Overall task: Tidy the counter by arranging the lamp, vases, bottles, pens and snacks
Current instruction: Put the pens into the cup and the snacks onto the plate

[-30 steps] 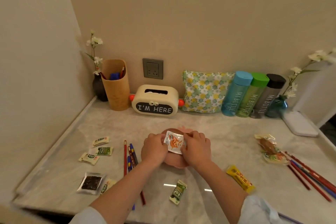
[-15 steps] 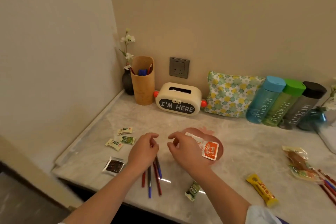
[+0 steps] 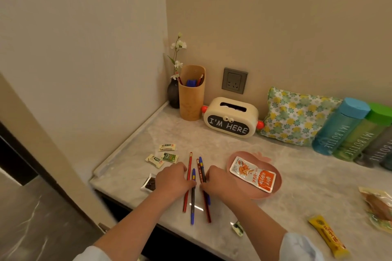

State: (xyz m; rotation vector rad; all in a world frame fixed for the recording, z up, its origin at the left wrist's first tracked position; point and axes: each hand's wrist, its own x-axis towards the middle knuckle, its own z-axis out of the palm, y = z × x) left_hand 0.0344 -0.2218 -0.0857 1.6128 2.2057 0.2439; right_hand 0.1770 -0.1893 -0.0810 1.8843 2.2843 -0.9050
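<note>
Several red and blue pens [image 3: 192, 203] lie side by side near the counter's front edge. My left hand [image 3: 172, 180] presses on them from the left and my right hand [image 3: 218, 183] from the right, fingers curled onto the shafts. Just right of my right hand, a pink plate [image 3: 254, 155] holds an orange-and-white snack packet [image 3: 253, 174]. Small green snack packets [image 3: 168, 157] and a dark one [image 3: 149, 183] lie left of my left hand. A pen holder [image 3: 191, 99] and a dark vase [image 3: 172, 93] stand in the back corner, beside the "I'M HERE" lamp [image 3: 230, 117].
A floral pouch [image 3: 294, 116] and blue [image 3: 339, 127], green [image 3: 362, 133] and grey [image 3: 379, 148] bottles line the back wall. A yellow snack bar [image 3: 327, 236], a clear snack bag [image 3: 377, 203] and a small packet [image 3: 237, 228] lie at the front right. A side wall bounds the counter's left.
Both hands left the orange packet on the pink plate, moved left and came down onto the pens. My view turned left.
</note>
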